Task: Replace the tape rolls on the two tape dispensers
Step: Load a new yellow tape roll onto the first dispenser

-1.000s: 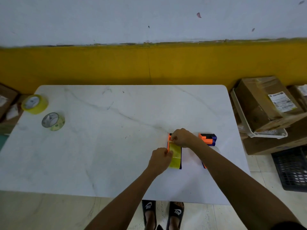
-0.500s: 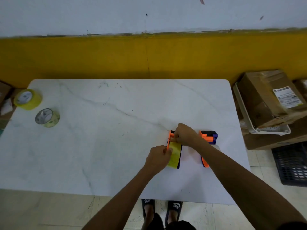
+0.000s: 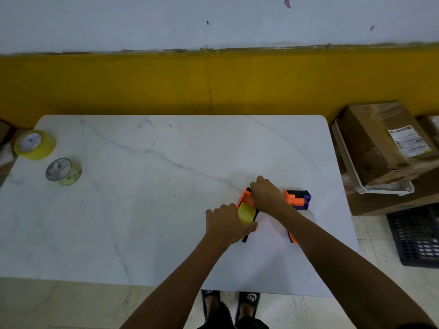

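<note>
- The near tape dispenser point(image 3: 247, 198) is an orange-and-black plastic frame lying right of centre on the white table point(image 3: 166, 210), toward its front edge; a yellow tape roll point(image 3: 245, 213) sits in it, glossy and slightly translucent.
- The left hand point(image 3: 226, 224) is curled against the near side of that roll, fingers closed over it and the frame — how firmly it grips cannot be told.
- The right hand point(image 3: 266, 194) is folded over the dispenser's far orange end, fingers bent down onto it; the fingertips are hidden.
- A second tape dispenser point(image 3: 298, 198) — orange, black and dark blue, blocky — lies just to the right, its lower part hidden behind the right forearm.
- Two loose rolls stand well apart from the dispensers near the table's far-left corner: a full yellow roll point(image 3: 35, 144), and nearer, a thinner pale-green roll point(image 3: 64, 172); both show a whitish core face.
- Right of the table, a white plastic tray point(image 3: 356, 176) holds a tilted cardboard box point(image 3: 380, 143) with a printed label; more cardboard lies beneath, and a dark lattice crate point(image 3: 415, 236) sits on the tiled floor.
- The tabletop is smooth, marble-patterned with grey veins and rounded corners.
</note>
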A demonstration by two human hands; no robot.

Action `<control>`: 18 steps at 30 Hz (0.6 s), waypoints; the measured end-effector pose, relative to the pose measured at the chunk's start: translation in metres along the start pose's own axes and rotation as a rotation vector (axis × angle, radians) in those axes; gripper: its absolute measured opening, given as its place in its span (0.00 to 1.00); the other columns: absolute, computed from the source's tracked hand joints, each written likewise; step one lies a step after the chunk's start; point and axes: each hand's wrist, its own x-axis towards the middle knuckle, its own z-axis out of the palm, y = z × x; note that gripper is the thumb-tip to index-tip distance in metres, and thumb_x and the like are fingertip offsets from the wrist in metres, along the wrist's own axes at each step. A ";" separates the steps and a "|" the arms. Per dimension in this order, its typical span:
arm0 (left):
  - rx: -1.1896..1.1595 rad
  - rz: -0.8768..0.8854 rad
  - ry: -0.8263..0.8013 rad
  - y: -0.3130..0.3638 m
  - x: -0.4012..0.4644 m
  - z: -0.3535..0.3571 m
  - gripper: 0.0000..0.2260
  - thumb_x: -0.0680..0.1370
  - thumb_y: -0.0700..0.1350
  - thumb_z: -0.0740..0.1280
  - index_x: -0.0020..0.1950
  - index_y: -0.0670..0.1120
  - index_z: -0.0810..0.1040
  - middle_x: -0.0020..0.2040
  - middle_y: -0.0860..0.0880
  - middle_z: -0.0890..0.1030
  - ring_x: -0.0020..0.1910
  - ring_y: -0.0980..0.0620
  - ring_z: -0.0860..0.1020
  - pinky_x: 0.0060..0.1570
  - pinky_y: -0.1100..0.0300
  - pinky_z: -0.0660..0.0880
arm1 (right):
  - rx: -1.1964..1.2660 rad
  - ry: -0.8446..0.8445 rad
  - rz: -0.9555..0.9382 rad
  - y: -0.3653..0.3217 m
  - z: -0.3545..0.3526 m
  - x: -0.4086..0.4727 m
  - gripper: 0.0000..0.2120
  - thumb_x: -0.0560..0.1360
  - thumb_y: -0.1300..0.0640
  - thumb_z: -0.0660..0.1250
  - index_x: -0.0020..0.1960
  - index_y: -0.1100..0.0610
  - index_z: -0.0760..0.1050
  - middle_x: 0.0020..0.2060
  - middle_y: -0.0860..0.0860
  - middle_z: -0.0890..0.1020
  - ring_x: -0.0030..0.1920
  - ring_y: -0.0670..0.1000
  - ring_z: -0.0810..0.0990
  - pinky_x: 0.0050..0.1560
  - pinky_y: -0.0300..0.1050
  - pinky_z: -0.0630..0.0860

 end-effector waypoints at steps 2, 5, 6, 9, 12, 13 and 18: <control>0.003 0.015 -0.015 -0.003 0.004 -0.005 0.29 0.67 0.70 0.64 0.49 0.45 0.75 0.48 0.47 0.81 0.47 0.46 0.80 0.53 0.50 0.73 | -0.026 0.006 0.010 -0.001 0.001 0.001 0.12 0.77 0.58 0.62 0.56 0.64 0.73 0.57 0.60 0.74 0.56 0.60 0.75 0.44 0.46 0.66; 0.036 0.058 -0.050 -0.007 0.009 -0.012 0.29 0.66 0.69 0.65 0.49 0.45 0.74 0.49 0.48 0.81 0.48 0.47 0.79 0.57 0.48 0.71 | -0.045 0.019 0.037 -0.002 0.000 0.002 0.11 0.77 0.59 0.62 0.56 0.62 0.73 0.56 0.59 0.75 0.56 0.59 0.75 0.44 0.46 0.66; 0.042 0.065 -0.064 -0.008 0.012 -0.014 0.29 0.66 0.70 0.65 0.50 0.45 0.74 0.49 0.48 0.81 0.49 0.47 0.79 0.58 0.47 0.70 | -0.044 0.026 0.043 -0.002 0.000 0.002 0.10 0.77 0.59 0.62 0.56 0.62 0.73 0.55 0.59 0.75 0.55 0.59 0.76 0.43 0.46 0.65; 0.045 0.062 -0.101 -0.012 0.018 -0.020 0.32 0.64 0.73 0.63 0.51 0.47 0.74 0.50 0.49 0.81 0.51 0.47 0.79 0.61 0.44 0.68 | -0.032 0.023 0.045 -0.002 -0.001 0.004 0.09 0.77 0.58 0.62 0.54 0.61 0.74 0.54 0.58 0.76 0.54 0.59 0.77 0.43 0.46 0.65; 0.059 0.078 -0.107 -0.013 0.022 -0.025 0.31 0.63 0.73 0.64 0.48 0.47 0.72 0.49 0.49 0.81 0.51 0.48 0.79 0.62 0.44 0.66 | -0.021 -0.015 0.037 -0.001 -0.006 0.006 0.05 0.76 0.59 0.62 0.49 0.60 0.73 0.48 0.58 0.75 0.51 0.59 0.77 0.43 0.46 0.66; 0.068 0.082 -0.104 -0.012 0.023 -0.026 0.29 0.64 0.72 0.64 0.47 0.48 0.71 0.49 0.49 0.81 0.50 0.48 0.79 0.63 0.43 0.65 | -0.016 -0.028 0.036 0.000 -0.008 0.008 0.03 0.76 0.58 0.62 0.46 0.58 0.71 0.45 0.57 0.72 0.48 0.58 0.76 0.43 0.46 0.66; 0.110 0.077 -0.100 -0.012 0.024 -0.031 0.28 0.65 0.71 0.65 0.46 0.48 0.70 0.48 0.49 0.81 0.50 0.48 0.80 0.65 0.40 0.63 | -0.034 -0.106 0.018 0.005 -0.011 0.017 0.09 0.77 0.58 0.61 0.39 0.58 0.68 0.44 0.57 0.75 0.42 0.55 0.71 0.41 0.45 0.65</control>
